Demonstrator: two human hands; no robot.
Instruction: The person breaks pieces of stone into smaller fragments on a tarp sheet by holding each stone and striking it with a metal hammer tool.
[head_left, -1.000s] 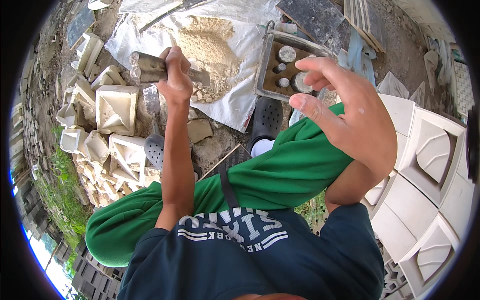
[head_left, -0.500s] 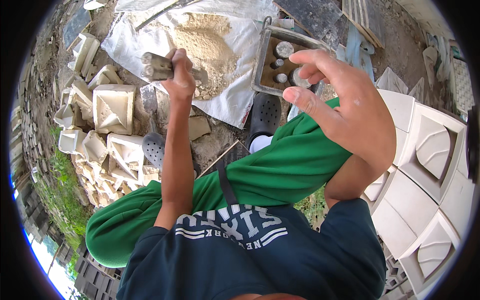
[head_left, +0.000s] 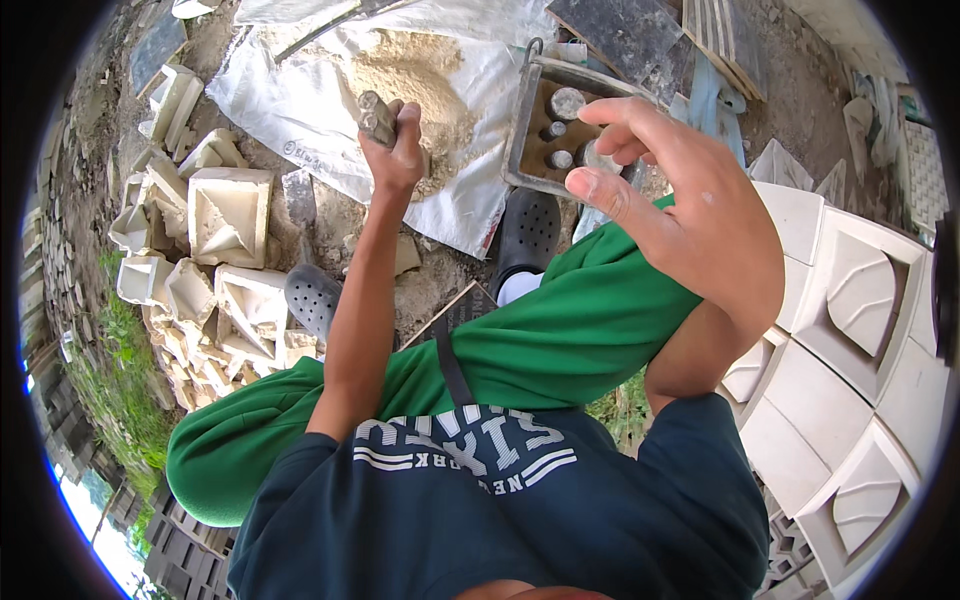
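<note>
My left hand (head_left: 397, 155) is closed round a tool of short grey metal cylinders (head_left: 376, 118) set side by side. It is raised over the sand on the white sheet, and my palm hides the rest of the tool. My right hand (head_left: 690, 200) is up near the camera, fingers curved and thumb apart, with nothing seen between them. Beyond those fingers stands a grey rectangular mould box (head_left: 518, 150) with brownish material inside. Several round metal posts (head_left: 566, 103) of different sizes stick up from it. The right fingers cover part of its right side.
A pile of pale sand (head_left: 410, 75) lies on a white plastic sheet (head_left: 250, 110). Broken cast blocks (head_left: 228, 215) are heaped on the left. Pale square blocks with recessed faces (head_left: 865, 290) stand on the right. Dark boards (head_left: 630, 40) lie at the back. My shoes (head_left: 528, 235) are close to the mould box.
My left hand has moved right, turning the metal tool so its end points away and up. My right hand has hardly moved, still held open.
</note>
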